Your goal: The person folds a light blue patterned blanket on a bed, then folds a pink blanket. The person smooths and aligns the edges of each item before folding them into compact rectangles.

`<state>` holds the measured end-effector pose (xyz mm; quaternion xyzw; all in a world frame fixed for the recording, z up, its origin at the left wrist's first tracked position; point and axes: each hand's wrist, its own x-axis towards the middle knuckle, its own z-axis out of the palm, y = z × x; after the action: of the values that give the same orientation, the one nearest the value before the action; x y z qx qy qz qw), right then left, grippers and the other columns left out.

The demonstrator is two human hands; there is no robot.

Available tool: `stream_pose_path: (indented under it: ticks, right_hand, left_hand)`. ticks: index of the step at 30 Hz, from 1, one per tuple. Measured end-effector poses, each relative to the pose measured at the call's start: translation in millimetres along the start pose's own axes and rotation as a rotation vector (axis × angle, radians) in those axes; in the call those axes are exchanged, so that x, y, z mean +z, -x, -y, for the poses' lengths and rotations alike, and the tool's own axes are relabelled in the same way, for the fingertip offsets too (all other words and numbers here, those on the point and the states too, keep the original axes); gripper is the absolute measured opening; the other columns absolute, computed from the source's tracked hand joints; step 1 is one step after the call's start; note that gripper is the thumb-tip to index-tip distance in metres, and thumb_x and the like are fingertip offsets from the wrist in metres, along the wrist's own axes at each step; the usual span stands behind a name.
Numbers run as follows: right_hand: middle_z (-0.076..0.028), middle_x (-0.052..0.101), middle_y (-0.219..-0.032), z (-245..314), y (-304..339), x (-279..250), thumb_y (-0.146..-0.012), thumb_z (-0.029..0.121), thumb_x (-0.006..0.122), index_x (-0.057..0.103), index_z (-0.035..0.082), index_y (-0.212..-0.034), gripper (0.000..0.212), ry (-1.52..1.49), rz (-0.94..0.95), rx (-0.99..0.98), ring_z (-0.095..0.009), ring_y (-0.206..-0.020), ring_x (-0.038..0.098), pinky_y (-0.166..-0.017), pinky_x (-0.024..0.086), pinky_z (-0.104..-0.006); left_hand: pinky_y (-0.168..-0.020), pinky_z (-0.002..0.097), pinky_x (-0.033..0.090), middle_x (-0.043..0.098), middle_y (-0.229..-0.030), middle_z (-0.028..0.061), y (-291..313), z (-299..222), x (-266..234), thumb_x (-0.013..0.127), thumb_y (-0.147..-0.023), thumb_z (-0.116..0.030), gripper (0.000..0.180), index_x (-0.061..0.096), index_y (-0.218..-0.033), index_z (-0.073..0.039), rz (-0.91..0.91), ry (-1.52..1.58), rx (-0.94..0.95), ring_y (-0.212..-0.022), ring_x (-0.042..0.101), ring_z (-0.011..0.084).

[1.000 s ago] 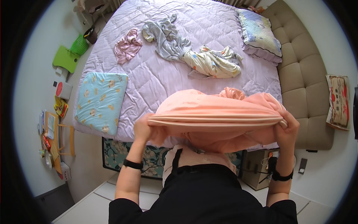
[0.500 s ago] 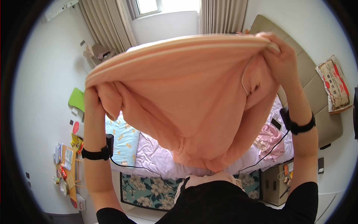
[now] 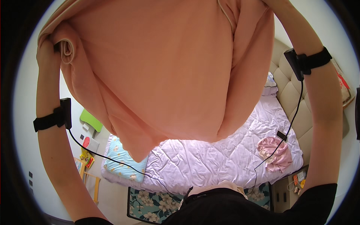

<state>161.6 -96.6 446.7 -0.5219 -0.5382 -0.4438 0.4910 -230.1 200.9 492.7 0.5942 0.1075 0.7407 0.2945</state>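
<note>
A large peach-coloured blanket [image 3: 161, 82] with pale edging hangs in folds between my raised arms, above the bed. My left hand [image 3: 47, 50] grips its left edge, beside a rolled-up corner; most of its fingers are hidden in the cloth. At the top edge of the picture my right hand [image 3: 270, 3] holds the other side, its fingers cut off from view. The lowest fold hangs down over a light blue patterned pillow [image 3: 125, 161] on the bed's left. Behind the cloth, the far part of the bed is hidden.
A bed with a wrinkled lilac sheet [image 3: 202, 161] lies below. A bunched pink cloth [image 3: 275, 153] and a dark phone [image 3: 282, 135] rest on its right. There is a padded headboard [image 3: 288, 82], a nightstand [image 3: 285, 193] and a floral mat [image 3: 153, 204]. Black cables run from my forearm straps.
Both arms have risen and spread wider, lifting the blanket up toward the top of the picture. Its lower edge now hangs higher, and more of the lilac sheet shows.
</note>
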Motion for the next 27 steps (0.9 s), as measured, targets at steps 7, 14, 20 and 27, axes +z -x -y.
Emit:
stream_pose_path:
  ticks: [7,14,20,27]
  right_hand:
    - [-0.020,0.066,-0.079,-14.6,-18.6,6.5,-0.088,0.025,0.062,0.067,0.000,-0.087,0.026,0.060,0.058,-0.019,-0.032,-0.072,0.061,-0.071,0.049,-0.0409]
    - [-0.022,0.067,-0.082,-37.8,-5.2,40.3,-0.088,0.026,0.062,0.068,0.000,-0.084,0.027,0.002,0.142,0.024,-0.035,-0.075,0.063,-0.071,0.049,-0.0408]
    - [-0.022,0.065,-0.080,-65.7,18.8,103.7,-0.089,0.028,0.058,0.068,0.002,-0.080,0.030,0.017,0.253,-0.135,-0.037,-0.078,0.064,-0.072,0.050,-0.0427]
    - [-0.017,0.069,-0.100,-106.0,52.8,226.7,-0.093,0.028,0.054,0.067,0.008,-0.105,0.027,0.141,0.364,-0.032,-0.037,-0.091,0.064,-0.080,0.051,-0.0443]
  left_hand:
    - [-0.097,0.0410,0.054,0.055,-0.129,0.0218,0.6,7.3,-10.3,0.037,-0.100,-0.007,0.035,0.052,-0.130,0.005,-0.139,0.046,-0.117,-0.117,0.058,0.0313]
    - [-0.085,0.0307,0.053,0.067,-0.110,0.0123,18.3,-1.1,-43.1,0.046,-0.096,-0.010,0.031,0.066,-0.117,0.001,0.225,-0.680,-0.142,-0.098,0.063,0.0177]
    - [-0.084,0.0310,0.054,0.067,-0.110,0.0121,44.5,68.1,-80.5,0.049,-0.093,-0.006,0.032,0.066,-0.118,0.004,0.329,-0.618,-0.358,-0.095,0.063,0.0181]
    - [-0.074,0.0308,0.056,0.068,-0.101,0.0138,46.7,200.5,-79.7,0.049,-0.093,-0.004,0.024,0.068,-0.107,0.005,0.171,-0.378,-0.513,-0.086,0.064,0.0189]
